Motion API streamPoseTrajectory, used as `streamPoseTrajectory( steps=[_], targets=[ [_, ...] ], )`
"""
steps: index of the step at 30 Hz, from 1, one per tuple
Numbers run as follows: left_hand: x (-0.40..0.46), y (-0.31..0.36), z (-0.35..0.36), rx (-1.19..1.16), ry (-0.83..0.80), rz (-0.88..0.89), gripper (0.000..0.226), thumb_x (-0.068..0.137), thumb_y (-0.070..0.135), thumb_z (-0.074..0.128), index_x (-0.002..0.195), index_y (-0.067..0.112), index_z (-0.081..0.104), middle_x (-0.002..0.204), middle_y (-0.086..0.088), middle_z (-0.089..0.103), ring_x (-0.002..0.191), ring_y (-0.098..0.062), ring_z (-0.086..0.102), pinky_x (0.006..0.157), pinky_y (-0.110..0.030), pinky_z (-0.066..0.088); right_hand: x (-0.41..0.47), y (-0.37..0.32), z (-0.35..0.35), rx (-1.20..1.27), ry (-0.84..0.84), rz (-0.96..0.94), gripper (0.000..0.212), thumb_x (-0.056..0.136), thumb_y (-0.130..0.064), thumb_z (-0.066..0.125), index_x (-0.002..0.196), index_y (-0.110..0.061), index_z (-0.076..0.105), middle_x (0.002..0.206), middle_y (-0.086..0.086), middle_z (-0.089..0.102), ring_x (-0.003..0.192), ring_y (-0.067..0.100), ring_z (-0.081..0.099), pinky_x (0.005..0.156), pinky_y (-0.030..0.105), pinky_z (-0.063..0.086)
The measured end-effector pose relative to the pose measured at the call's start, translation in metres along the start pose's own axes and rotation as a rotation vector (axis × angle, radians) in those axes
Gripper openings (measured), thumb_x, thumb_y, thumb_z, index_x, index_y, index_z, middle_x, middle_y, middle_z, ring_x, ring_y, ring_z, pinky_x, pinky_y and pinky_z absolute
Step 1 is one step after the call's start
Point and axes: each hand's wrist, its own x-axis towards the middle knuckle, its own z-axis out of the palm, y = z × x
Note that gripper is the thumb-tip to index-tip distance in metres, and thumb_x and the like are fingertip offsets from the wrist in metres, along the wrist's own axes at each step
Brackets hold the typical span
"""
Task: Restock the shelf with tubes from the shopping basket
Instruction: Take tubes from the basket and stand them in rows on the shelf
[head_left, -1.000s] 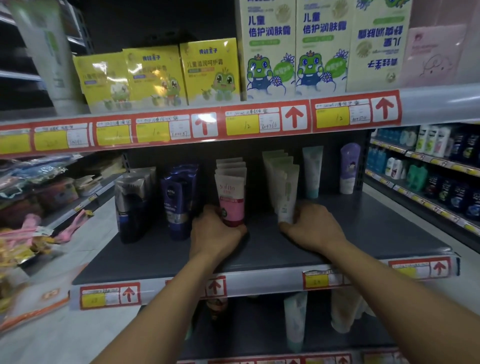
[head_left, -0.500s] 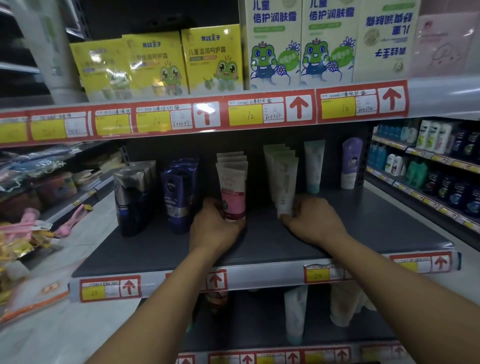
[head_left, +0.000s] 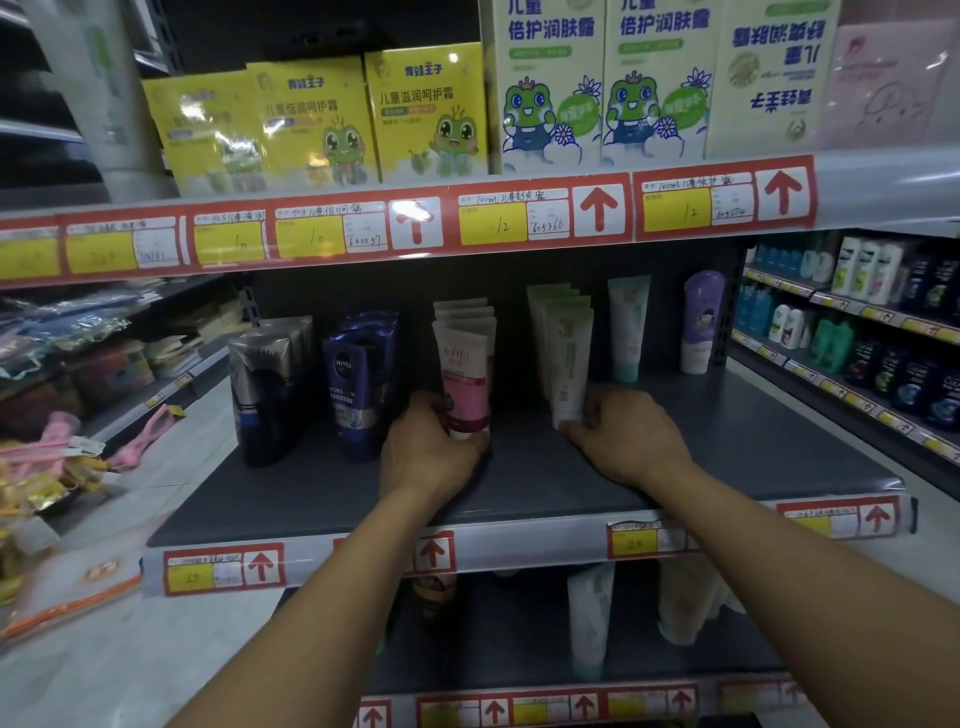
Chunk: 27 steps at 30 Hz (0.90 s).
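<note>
On the dark middle shelf (head_left: 519, 483) stand rows of upright tubes. My left hand (head_left: 428, 449) grips the cap end of the front pink-and-white tube (head_left: 464, 374), which heads a row of like tubes. My right hand (head_left: 621, 439) holds the bottom of the front pale green tube (head_left: 569, 364), the first in its own row. Left of these stand dark blue tubes (head_left: 358, 384) and black-and-silver tubes (head_left: 267, 395). The shopping basket is out of view.
A teal-capped tube (head_left: 626, 327) and a purple tube (head_left: 701, 322) stand at the shelf's back right. Boxed creams (head_left: 426, 114) fill the shelf above. More tubes (head_left: 589, 618) stand on the shelf below. Another aisle of bottles (head_left: 872, 332) runs on the right.
Both hands slid the two front tubes a little deeper onto the shelf, and the camera has moved closer.
</note>
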Motion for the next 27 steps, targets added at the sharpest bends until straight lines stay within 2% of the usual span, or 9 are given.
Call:
streamPoseTrajectory(
  steps=[5,8,11,14,17,21,27],
  targets=[
    [0.0,0.001,0.0,0.024,0.001,0.015,0.062,0.078,0.047,0.084,0.129,0.025,0.056,0.119,0.001,0.071,0.107,-0.024,0.069,0.094,-0.044,0.058,0.004,0.003,0.002,-0.002,-0.03,0.004,0.043,0.087,-0.056,0.069,0.115,-0.024,0.064,0.111,0.002,0.07,0.101,0.027,0.068,0.076,0.035,0.054],
    [-0.002,0.004,-0.002,0.034,-0.011,0.005,0.065,0.078,0.046,0.085,0.13,0.022,0.055,0.121,-0.002,0.07,0.11,-0.026,0.068,0.095,-0.044,0.057,0.003,0.0,-0.003,-0.04,-0.067,0.026,0.051,0.088,-0.059,0.067,0.124,-0.023,0.063,0.119,0.002,0.069,0.108,0.026,0.066,0.076,0.029,0.045],
    [-0.005,0.009,-0.007,0.039,-0.038,0.004,0.064,0.081,0.038,0.086,0.131,0.016,0.054,0.125,-0.005,0.068,0.115,-0.028,0.066,0.097,-0.04,0.055,-0.001,-0.005,-0.015,-0.089,-0.12,0.04,0.06,0.09,-0.062,0.063,0.133,-0.02,0.058,0.125,0.004,0.066,0.113,0.027,0.064,0.08,0.03,0.046],
    [-0.012,0.009,-0.019,0.14,-0.068,0.044,0.054,0.084,0.034,0.083,0.127,0.014,0.057,0.123,-0.006,0.067,0.113,-0.027,0.065,0.092,-0.035,0.053,-0.005,-0.008,-0.032,-0.129,-0.203,0.062,0.051,0.095,-0.057,0.058,0.127,-0.018,0.061,0.124,0.009,0.067,0.111,0.031,0.064,0.084,0.034,0.049],
    [-0.023,0.004,-0.028,0.267,-0.044,0.13,0.043,0.085,0.034,0.076,0.121,0.017,0.06,0.118,-0.008,0.066,0.107,-0.028,0.062,0.09,-0.042,0.055,-0.014,-0.011,-0.042,-0.052,-0.214,0.04,0.034,0.094,-0.046,0.06,0.111,-0.017,0.064,0.109,0.009,0.066,0.103,0.031,0.065,0.077,0.033,0.048],
    [-0.054,0.002,-0.036,0.324,0.018,0.23,0.039,0.085,0.026,0.068,0.122,0.016,0.061,0.117,-0.008,0.063,0.109,-0.029,0.055,0.089,-0.042,0.052,-0.046,-0.017,-0.039,0.007,-0.059,-0.05,0.02,0.092,-0.033,0.062,0.096,-0.013,0.064,0.1,0.009,0.06,0.095,0.031,0.061,0.078,0.038,0.051],
    [-0.094,0.006,-0.04,0.294,0.061,0.34,0.038,0.086,0.027,0.064,0.123,0.019,0.06,0.114,-0.001,0.062,0.103,-0.019,0.05,0.086,-0.034,0.046,-0.096,-0.022,-0.028,-0.028,0.18,-0.159,0.02,0.087,-0.023,0.062,0.103,-0.012,0.066,0.103,0.006,0.056,0.1,0.024,0.053,0.084,0.037,0.05]
  ],
)
